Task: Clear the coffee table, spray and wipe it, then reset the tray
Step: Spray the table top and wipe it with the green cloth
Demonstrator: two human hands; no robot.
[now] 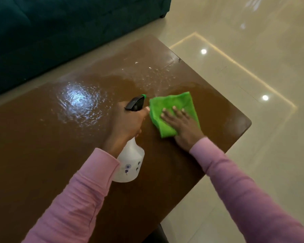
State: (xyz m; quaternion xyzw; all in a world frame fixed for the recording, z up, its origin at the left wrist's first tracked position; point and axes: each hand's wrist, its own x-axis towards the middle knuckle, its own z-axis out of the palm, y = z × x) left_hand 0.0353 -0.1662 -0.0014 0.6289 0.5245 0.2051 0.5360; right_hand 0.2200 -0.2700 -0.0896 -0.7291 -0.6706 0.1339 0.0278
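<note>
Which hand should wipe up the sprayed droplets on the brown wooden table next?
Probably right. The right hand lies flat on the green microfibre cloth, beside the droplets; the left hand grips the white spray bottle.

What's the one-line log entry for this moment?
phase: wiping | left hand: grips white plastic spray bottle | right hand: presses folded green microfibre cloth flat | brown glossy coffee table: spray droplets far side
</note>
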